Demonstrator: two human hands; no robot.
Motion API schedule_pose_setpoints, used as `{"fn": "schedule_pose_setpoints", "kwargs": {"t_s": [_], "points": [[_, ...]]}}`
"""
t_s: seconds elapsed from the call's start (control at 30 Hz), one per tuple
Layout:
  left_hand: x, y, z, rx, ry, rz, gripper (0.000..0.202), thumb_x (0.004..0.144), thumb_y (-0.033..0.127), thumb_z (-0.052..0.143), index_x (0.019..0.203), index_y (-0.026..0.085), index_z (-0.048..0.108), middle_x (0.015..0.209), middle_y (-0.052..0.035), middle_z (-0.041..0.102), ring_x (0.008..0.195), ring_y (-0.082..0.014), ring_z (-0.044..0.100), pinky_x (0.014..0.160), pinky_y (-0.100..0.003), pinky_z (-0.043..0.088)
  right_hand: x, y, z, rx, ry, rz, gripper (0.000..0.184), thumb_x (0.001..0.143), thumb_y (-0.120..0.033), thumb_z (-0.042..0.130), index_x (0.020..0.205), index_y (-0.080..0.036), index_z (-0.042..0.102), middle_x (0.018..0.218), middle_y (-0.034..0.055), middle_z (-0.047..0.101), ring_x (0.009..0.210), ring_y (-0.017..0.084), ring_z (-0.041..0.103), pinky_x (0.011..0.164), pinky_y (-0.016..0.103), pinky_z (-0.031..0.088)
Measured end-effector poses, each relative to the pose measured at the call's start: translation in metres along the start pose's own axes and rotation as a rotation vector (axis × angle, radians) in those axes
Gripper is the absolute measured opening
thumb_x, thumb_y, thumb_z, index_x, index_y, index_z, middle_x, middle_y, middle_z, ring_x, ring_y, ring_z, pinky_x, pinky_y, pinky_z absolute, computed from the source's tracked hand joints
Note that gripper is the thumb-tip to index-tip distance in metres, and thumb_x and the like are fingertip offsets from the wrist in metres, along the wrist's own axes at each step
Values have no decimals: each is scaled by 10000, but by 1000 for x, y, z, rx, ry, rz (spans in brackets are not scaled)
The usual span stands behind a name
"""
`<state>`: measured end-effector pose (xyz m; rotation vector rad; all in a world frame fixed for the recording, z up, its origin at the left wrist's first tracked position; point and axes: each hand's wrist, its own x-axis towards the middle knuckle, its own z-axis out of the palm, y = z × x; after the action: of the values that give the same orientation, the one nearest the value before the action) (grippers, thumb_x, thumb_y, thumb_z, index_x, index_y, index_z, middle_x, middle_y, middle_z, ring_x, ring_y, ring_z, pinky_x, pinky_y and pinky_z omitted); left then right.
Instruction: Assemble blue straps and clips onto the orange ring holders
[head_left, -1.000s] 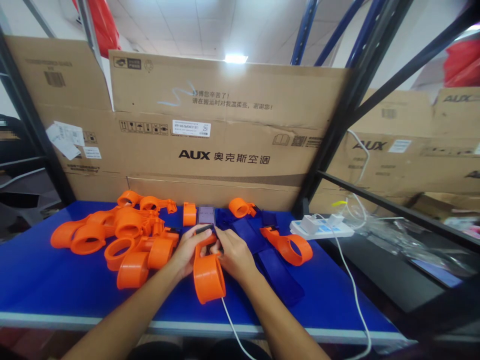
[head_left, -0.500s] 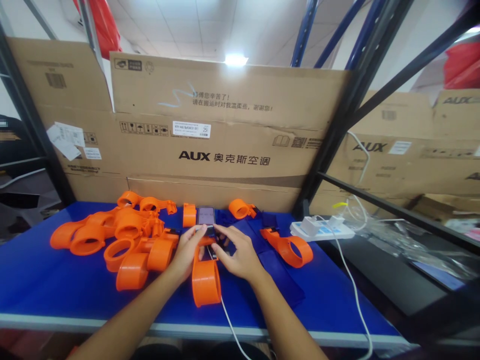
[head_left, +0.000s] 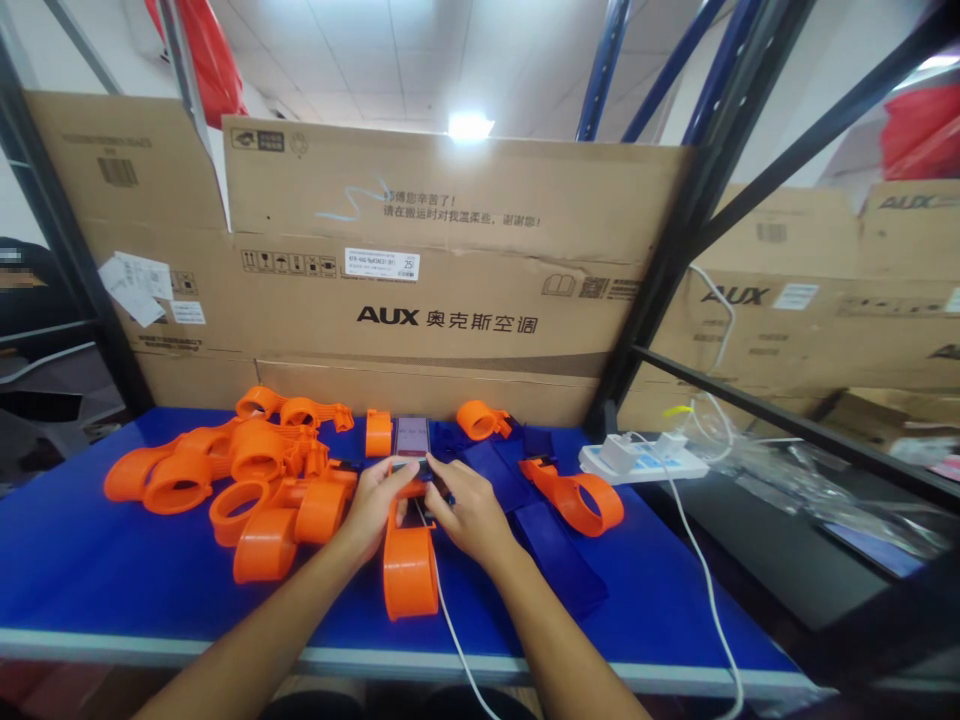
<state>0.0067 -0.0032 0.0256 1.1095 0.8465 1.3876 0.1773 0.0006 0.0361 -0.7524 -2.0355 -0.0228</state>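
Between my hands is an orange tape dispenser (head_left: 409, 580), its wide ring pointing toward me and its narrow arm up at my fingers. My left hand (head_left: 375, 508) is closed around the left side of the arm, thumb on top near a dark end piece. On the right, the fingers of my right hand (head_left: 472, 508) are bent in against the same end, with a small dark part at the fingertips that I cannot make out. A white cable (head_left: 454, 630) passes by the ring. Just beyond my hands lies a phone (head_left: 412, 436) with a lit screen.
Several orange tape dispensers (head_left: 259, 545) are heaped on the left of the blue table (head_left: 112, 590). Others lie at the back and right (head_left: 589, 505). Dark blue flat pieces (head_left: 559, 560) lie right of my hands. A power strip (head_left: 645, 460) sits by the rack post; cardboard (head_left: 450, 370) stands behind.
My right fingers have drawn in slightly at the dispenser's far end. The dispenser's ring has shifted a little, and the view has moved slightly.
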Motion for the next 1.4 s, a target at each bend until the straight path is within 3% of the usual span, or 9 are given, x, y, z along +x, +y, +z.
{"fn": "schedule_pose_setpoints", "kwargs": {"t_s": [0.13,0.2,0.33,0.43,0.6,0.7,0.8,1.23,1.4], "points": [[1,1,-1,-22,-4,-18,450,746,517,787,982,139,726,479,46,537,321,-68,396,349,-202,260,0,-1,-1,9,7,-5,384,958,-249,539,1325,-164,618,861,99,724,719,222,646,716,387,591],[2,2,-2,-45,-23,-30,439,742,512,790,963,140,717,492,36,565,311,-66,393,347,-204,257,0,-1,-2,75,24,54,314,963,-261,529,1234,-190,671,870,93,740,728,222,673,725,377,596],[3,3,-2,-102,-119,-100,409,750,498,788,915,140,680,644,-66,716,291,-52,397,350,-209,249,4,6,-4,363,176,402,271,995,-353,481,971,-210,710,799,57,750,609,182,694,597,301,597],[4,0,-2,-123,-92,-137,408,726,471,816,902,136,664,698,-110,750,287,-53,413,348,-210,249,9,11,-1,669,325,671,294,958,-447,545,982,-188,682,784,52,747,539,170,676,520,300,604],[6,-3,-2,-158,-17,-147,435,733,475,802,962,136,657,779,-140,775,290,-55,428,345,-208,282,14,17,3,1175,376,923,214,881,-349,677,1014,-200,597,961,79,750,759,217,766,744,405,668],[6,-3,-3,-158,-2,-147,424,750,480,782,969,141,651,816,-143,781,297,-55,433,347,-206,295,15,21,2,1289,362,930,198,862,-282,688,1012,-207,582,1017,72,709,903,237,772,917,433,627],[6,-3,-2,-158,4,-152,424,749,477,782,973,141,652,810,-138,780,297,-56,438,349,-206,293,19,25,3,1300,375,898,218,856,-282,682,1038,-216,582,1007,49,655,970,264,762,966,474,601],[4,-2,0,-126,21,-143,433,744,497,782,962,144,660,747,-111,766,307,-57,431,373,-209,290,26,30,-3,1257,381,756,282,875,-316,644,1150,-254,635,1312,79,612,1118,284,708,990,508,560],[4,-3,1,-90,66,-107,448,709,492,822,958,144,688,692,-60,727,333,-47,427,376,-196,293,20,16,-7,973,255,599,296,924,-424,612,1118,-215,689,1170,106,721,1052,272,709,919,478,583]]}}
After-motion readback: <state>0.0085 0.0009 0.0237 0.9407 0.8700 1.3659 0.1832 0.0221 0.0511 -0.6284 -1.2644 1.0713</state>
